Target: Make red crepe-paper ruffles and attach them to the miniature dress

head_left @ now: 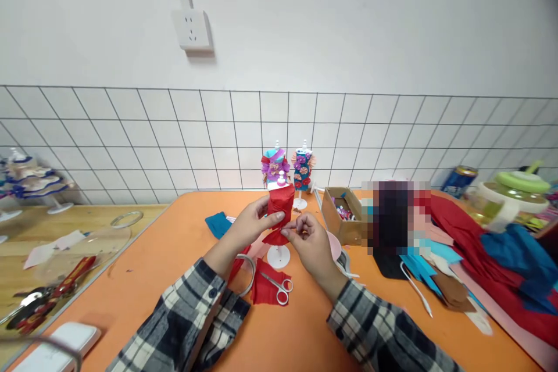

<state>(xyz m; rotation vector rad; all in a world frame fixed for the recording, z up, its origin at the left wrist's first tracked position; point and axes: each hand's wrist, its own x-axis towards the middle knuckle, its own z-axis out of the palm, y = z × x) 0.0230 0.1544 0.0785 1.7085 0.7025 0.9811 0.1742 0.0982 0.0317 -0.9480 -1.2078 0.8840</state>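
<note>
The left fingers (274, 221) are closed around the red fabric (280, 209) on one small white mannequin (279, 254); the right fingers (288, 231) are pinched at its lower edge, apparently on the fabric. The mannequin is positioned upright on the orange tabletop (165, 279). One pair of scissors (281, 290) is laid on a red fabric piece (264, 296) below. Behind, two dressed mannequins (275, 165) are placed. To the right, one cardboard box (344, 231) is filled with small multicoloured pieces (343, 211).

Blurry squares (390, 218) are hiding something near the orange desk's (161, 285) back edge; along the left edge, a flat white box (65, 344) is getting cut off.
</note>
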